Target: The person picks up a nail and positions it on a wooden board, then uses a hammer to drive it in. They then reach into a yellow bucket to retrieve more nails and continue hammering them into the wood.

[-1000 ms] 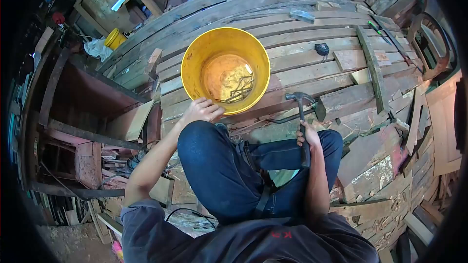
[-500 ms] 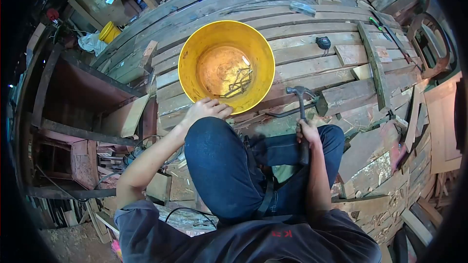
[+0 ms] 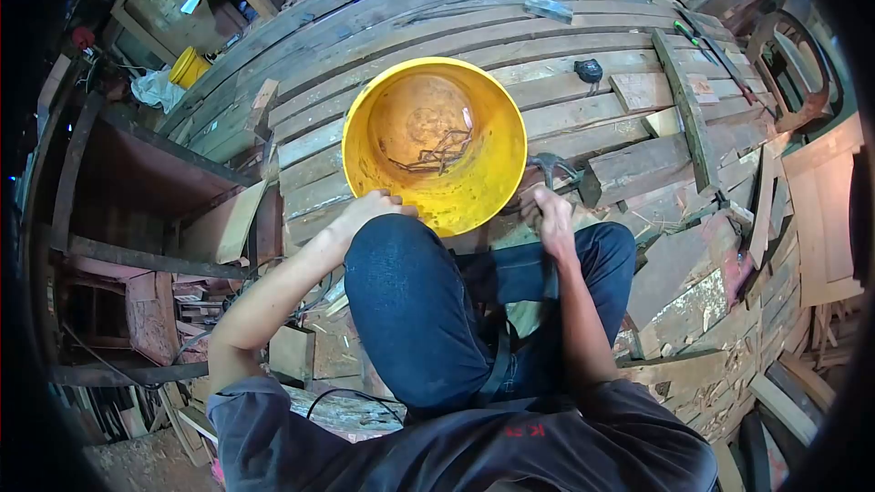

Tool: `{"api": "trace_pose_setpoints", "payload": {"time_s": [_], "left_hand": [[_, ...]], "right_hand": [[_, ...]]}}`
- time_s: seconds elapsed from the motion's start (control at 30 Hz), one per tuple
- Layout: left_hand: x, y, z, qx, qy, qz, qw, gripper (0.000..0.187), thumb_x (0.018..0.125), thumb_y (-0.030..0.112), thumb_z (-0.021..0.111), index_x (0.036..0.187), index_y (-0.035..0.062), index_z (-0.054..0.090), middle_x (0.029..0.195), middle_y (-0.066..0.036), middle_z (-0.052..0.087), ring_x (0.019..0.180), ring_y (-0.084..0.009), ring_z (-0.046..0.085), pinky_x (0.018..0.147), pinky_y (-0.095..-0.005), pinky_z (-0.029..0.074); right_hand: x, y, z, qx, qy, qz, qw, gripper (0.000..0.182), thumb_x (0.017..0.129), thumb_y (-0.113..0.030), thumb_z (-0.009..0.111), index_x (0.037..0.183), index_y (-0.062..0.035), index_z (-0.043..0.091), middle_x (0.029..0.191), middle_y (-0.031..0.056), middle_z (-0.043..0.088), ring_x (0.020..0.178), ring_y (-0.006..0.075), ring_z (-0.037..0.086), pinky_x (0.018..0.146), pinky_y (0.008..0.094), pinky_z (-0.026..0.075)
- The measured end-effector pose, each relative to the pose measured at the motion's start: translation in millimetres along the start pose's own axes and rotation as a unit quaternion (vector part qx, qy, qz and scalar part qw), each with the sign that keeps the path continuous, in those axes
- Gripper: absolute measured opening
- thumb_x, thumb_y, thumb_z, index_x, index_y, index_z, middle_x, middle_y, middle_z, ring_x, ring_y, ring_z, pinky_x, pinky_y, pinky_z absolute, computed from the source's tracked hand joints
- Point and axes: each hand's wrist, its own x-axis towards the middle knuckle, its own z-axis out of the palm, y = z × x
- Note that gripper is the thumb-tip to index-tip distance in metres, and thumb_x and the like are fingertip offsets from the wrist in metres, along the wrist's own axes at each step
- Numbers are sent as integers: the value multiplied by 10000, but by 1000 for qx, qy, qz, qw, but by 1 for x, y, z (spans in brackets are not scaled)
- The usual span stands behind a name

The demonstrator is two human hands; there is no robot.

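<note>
A yellow plastic bucket stands tilted toward me in front of my knees. Inside lie several long, thin, dark metal pieces that look like nails. My left hand is closed on the bucket's near left edge, its fingertips partly hidden by my knee. Just right of the bucket, my right hand is closed around a claw hammer, high on the handle. The hammer's head shows above the fist and part of its dark handle below.
Slatted wooden planks make up the floor ahead. A thick wood block and a long batten lie at right, with a small black bundle beyond. An open wooden cabinet frame stands at left.
The bucket has tipped toward me and moved slightly right and nearer, my left hand still at its edge. My right hand has moved up and left, closer to the hammer head and the bucket.
</note>
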Motion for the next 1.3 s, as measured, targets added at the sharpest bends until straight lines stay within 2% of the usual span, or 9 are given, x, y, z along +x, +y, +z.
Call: {"api": "trace_pose_setpoints", "payload": {"time_s": [0.03,0.1,0.2,0.43,0.57,0.63,0.73,0.87,1.3], "left_hand": [[1,2,-11,13,5,13,1000,356,824,220,585,1151,139,700,1039,-25,696,877,-217,673,795,-362,531],[2,0,-19,22,29,32,999,358,819,217,596,1147,129,706,1044,-30,702,883,-219,675,801,-360,531],[-2,-8,-28,-16,55,34,998,372,815,209,613,1151,84,709,1073,-78,714,944,-250,684,834,-382,536],[25,-50,-65,-220,-189,-60,955,360,881,284,664,1139,36,705,1139,-169,700,1020,-329,674,868,-411,531],[110,-95,-53,-118,-188,-118,968,382,869,378,673,1070,62,751,1060,-148,732,955,-294,703,811,-404,544],[160,-114,-13,-56,-291,-167,940,386,852,349,675,1106,64,736,1074,-134,731,952,-297,704,809,-408,545],[183,-81,-15,-25,-319,-164,933,424,836,329,688,1158,54,710,1131,-148,711,995,-276,697,841,-404,545],[211,-85,39,-4,-242,-198,950,460,811,305,729,1215,89,685,1209,-129,687,1126,-224,656,920,-388,531],[208,-114,53,-12,-169,-197,966,301,762,203,676,1039,106,741,1100,-124,719,1032,-297,689,839,-416,560]], "right_hand": [[7,2,11,26,-26,-22,999,350,987,-257,565,835,45,653,641,127,631,551,172,578,548,350,454],[12,-9,30,-175,-19,-60,983,348,982,-243,563,833,59,653,620,191,616,512,233,593,534,383,453],[12,-22,49,-162,-17,-54,985,323,969,-213,574,829,67,650,619,240,588,517,314,616,530,415,451],[8,-31,69,-93,-24,-77,992,256,972,-175,561,945,63,651,662,255,594,597,368,648,571,426,471],[10,-22,72,-94,-15,-86,992,229,972,-152,560,970,61,644,689,255,599,624,365,655,586,408,480],[6,-22,72,-76,-20,-82,993,223,971,-148,561,968,60,641,703,257,601,639,365,658,589,404,479],[3,-15,68,-70,-33,-68,995,214,972,-150,563,968,49,642,731,261,607,675,382,662,608,410,484],[-5,-22,57,-86,-54,-71,992,200,952,-135,581,1005,37,667,758,262,636,722,380,695,614,402,503],[-9,-15,62,-55,-32,-44,997,194,937,-115,579,956,56,669,645,232,592,515,262,617,528,363,457]]}}
